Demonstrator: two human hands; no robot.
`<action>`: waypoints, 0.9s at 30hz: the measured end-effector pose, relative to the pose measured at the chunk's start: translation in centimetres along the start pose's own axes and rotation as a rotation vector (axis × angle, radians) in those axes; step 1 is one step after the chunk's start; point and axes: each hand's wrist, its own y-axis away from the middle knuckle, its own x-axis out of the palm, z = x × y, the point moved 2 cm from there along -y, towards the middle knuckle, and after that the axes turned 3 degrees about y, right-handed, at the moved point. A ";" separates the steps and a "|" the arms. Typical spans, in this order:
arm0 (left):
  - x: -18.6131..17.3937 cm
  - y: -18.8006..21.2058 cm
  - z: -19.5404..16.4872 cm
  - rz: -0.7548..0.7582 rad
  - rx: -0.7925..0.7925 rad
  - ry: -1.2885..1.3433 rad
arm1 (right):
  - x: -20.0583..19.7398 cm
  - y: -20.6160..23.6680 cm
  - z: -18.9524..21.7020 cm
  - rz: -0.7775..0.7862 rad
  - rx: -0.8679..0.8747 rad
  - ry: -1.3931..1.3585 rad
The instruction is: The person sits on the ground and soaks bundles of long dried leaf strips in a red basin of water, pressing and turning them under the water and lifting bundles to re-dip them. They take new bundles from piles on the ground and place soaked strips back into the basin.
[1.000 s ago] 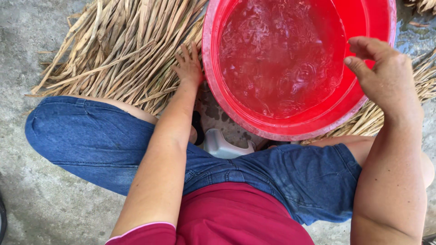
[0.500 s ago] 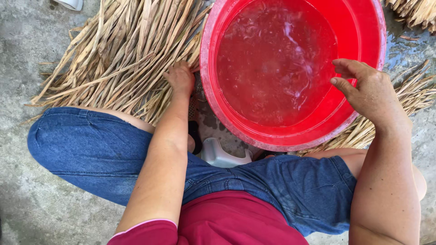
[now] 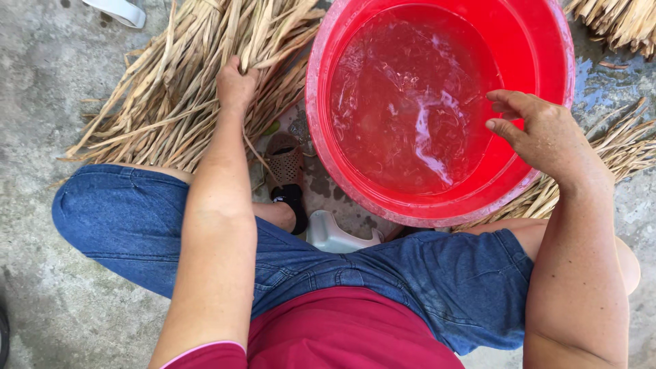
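1. Head view, setting: rough grey concrete floor (image 3: 41, 82), damp and darker near the upper right corner.
2. Spread over the floor: dry straw-coloured reeds (image 3: 164, 102), fanned out at left and passing under a red plastic basin (image 3: 547, 61).
3. Inside the basin: clear water (image 3: 410, 109), rippled, with white glints on its surface.
4. Left hand (image 3: 236, 85): pressed down on the reeds just left of the basin, fingers curled into the stalks, apparently gripping a few; exact hold hard to make out.
5. Right hand (image 3: 540, 133): over the right inner side of the basin, above the water, fingers (image 3: 509, 102) loosely bent and partly spread, holding nothing; contact with the rim not clear.
6. Between the arms: knees in blue denim shorts (image 3: 437, 273), red shirt (image 3: 342, 328) at the bottom edge.
7. Below the basin: a brown perforated sandal (image 3: 285, 164) on one foot, and a pale low stool (image 3: 335, 236) peeking out beneath the legs.
8. Upper right corner: another bundle of reeds (image 3: 615, 20), apart from the basin.
9. Top left edge: a small white object (image 3: 119, 10), too cropped to identify.
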 end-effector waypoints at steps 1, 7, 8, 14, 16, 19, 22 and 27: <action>-0.8 -0.8 -0.5 0.079 -0.009 0.024 | 0.0 0.0 0.1 0.006 0.009 -0.007; -6.8 -5.8 -4.6 0.421 -0.194 0.256 | -0.4 0.2 0.7 0.006 0.018 -0.017; -7.8 -6.4 -5.4 0.436 -0.198 0.308 | -0.4 0.3 0.7 0.017 0.046 -0.021; -13.6 -7.0 -11.1 0.451 -0.052 0.411 | -0.2 -0.6 1.7 -0.024 -0.045 -0.096; -14.2 -5.8 -13.2 0.491 -0.067 0.468 | 0.3 -1.3 2.6 -0.114 -0.075 -0.040; -13.1 -3.3 -17.1 0.571 0.018 0.507 | 1.2 -2.2 4.8 -0.328 -0.207 -0.041; -9.5 0.3 -21.0 0.731 0.124 0.484 | 2.4 -2.3 7.5 -0.492 -0.345 0.000; -4.8 8.5 -25.8 1.051 0.206 0.331 | 4.8 -2.6 10.8 -0.487 -0.377 0.069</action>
